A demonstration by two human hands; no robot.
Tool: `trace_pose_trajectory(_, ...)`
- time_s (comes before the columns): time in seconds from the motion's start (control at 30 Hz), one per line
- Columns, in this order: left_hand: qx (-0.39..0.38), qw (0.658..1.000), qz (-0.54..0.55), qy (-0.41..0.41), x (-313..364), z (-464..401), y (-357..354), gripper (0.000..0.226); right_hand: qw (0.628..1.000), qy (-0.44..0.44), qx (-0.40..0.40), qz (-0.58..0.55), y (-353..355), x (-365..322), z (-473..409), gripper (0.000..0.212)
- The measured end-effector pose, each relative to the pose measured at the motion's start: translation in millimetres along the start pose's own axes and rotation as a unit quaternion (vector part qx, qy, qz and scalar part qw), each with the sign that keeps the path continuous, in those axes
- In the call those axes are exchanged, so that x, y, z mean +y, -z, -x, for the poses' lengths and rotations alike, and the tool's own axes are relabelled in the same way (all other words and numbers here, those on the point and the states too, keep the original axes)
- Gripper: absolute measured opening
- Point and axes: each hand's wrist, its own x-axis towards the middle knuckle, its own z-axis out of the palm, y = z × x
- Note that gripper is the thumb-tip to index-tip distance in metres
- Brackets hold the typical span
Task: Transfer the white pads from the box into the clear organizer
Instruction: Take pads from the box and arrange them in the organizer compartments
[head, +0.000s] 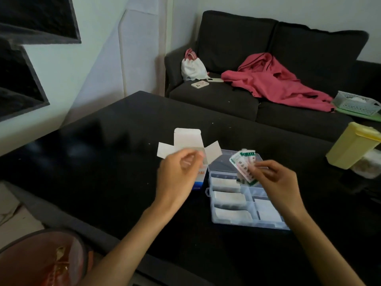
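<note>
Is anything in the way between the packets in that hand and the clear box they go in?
Nothing visible blocks them. The right hand pinches a fan of packets right above the open clear organizer, which has no lid over its compartments. Several compartments already hold white pads. The left hand is off to the side, at the box.

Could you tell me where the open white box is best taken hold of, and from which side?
Probably take the box by its lower body, coming from the left: its flaps splay open on top, the clear organizer sits close on its right, and the left hand is already in front of it.
</note>
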Motion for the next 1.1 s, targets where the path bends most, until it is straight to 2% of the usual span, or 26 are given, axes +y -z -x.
trace_pose_trajectory(0.03, -0.098, 0.99, 0.054, 0.091, 7.1, 3.6, -7.6, 0.026, 0.997, 0.056, 0.016, 0.058, 0.8, 7.2, 3.8, 0.016)
trace_pose_trajectory(0.07, -0.194, 0.96, 0.084, 0.185, 11.3, 4.8, -14.5, 0.037, 0.986, 0.112, 0.024, 0.123, 0.8, 12.3, 6.7, 0.017)
trace_pose_trajectory(0.1, -0.263, 0.921, 0.113, 0.265, 15.4, 7.0, -26.7, 0.047, 0.967, 0.165, 0.028, 0.193, 6.5, 19.2, 10.2, 0.018)
trace_pose_trajectory(0.13, -0.293, 0.889, 0.146, 0.319, 15.1, 6.5, -28.9, 0.056, 0.942, 0.218, 0.024, 0.253, 3.2, 22.1, 10.7, 0.017)
trace_pose_trajectory(0.2, -0.29, 0.865, 0.208, 0.352, 10.2, 5.5, -36.4, 0.064, 0.896, 0.307, 0.008, 0.321, 2.6, 27.2, 10.8, 0.015)
trace_pose_trajectory(0.23, -0.278, 0.866, 0.229, 0.346, 7.5, 4.6, -39.2, 0.057, 0.885, 0.329, 0.0, 0.33, 2.8, 27.8, 11.6, 0.014)
trace_pose_trajectory(0.3, -0.249, 0.876, 0.25, 0.329, 2.8, 4.0, -38.2, 0.031, 0.88, 0.346, -0.021, 0.326, 1.8, 27.2, 11.6, 0.014)
trace_pose_trajectory(0.37, -0.234, 0.876, 0.256, 0.334, 0.3, 3.8, -36.4, 0.019, 0.884, 0.336, -0.051, 0.319, 3.3, 27.8, 11.1, 0.016)
trace_pose_trajectory(0.43, -0.241, 0.885, 0.235, 0.322, -4.2, 5.0, -35.0, 0.023, 0.89, 0.313, -0.092, 0.318, 5.4, 29.0, 10.1, 0.02)
trace_pose_trajectory(0.5, -0.253, 0.908, 0.183, 0.278, -8.4, 6.4, -33.9, 0.028, 0.906, 0.28, -0.12, 0.294, 7.6, 27.3, 9.9, 0.024)
trace_pose_trajectory(0.6, -0.265, 0.928, 0.132, 0.228, -9.3, 5.9, -33.1, 0.029, 0.969, 0.156, -0.102, 0.163, 8.5, 18.5, 8.2, 0.028)
trace_pose_trajectory(0.67, -0.276, 0.933, 0.11, 0.206, -8.5, 5.1, -34.9, 0.024, 0.986, 0.049, -0.111, 0.112, 9.0, 20.1, 4.5, 0.036)
trace_pose_trajectory(0.7, -0.278, 0.935, 0.105, 0.195, -8.6, 5.2, -35.9, 0.021, 0.986, 0.005, -0.13, 0.102, 9.0, 22.7, 2.9, 0.039)
trace_pose_trajectory(0.77, -0.274, 0.939, 0.103, 0.18, -9.2, 6.2, -37.9, 0.016, 0.984, -0.057, -0.157, 0.064, 8.5, 27.6, 1.1, 0.031)
trace_pose_trajectory(0.83, -0.272, 0.939, 0.116, 0.175, -10.6, 7.9, -40.0, 0.017, 0.981, -0.133, -0.142, -0.012, 8.8, 31.2, 1.3, 0.018)
trace_pose_trajectory(0.9, -0.282, 0.933, 0.135, 0.178, -10.8, 8.4, -39.9, 0.022, 0.969, -0.207, -0.117, -0.071, 7.9, 32.2, 1.8, 0.015)
trace_pose_trajectory(1.0, -0.296, 0.929, 0.132, 0.177, -10.9, 6.5, -38.7, 0.035, 0.951, -0.269, -0.089, -0.124, 6.0, 33.5, 1.7, 0.017)
trace_pose_trajectory(1.1, -0.268, 0.935, 0.13, 0.195, -12.0, 4.6, -39.9, 0.029, 0.936, -0.303, -0.09, -0.158, 6.3, 32.1, 2.0, 0.016)
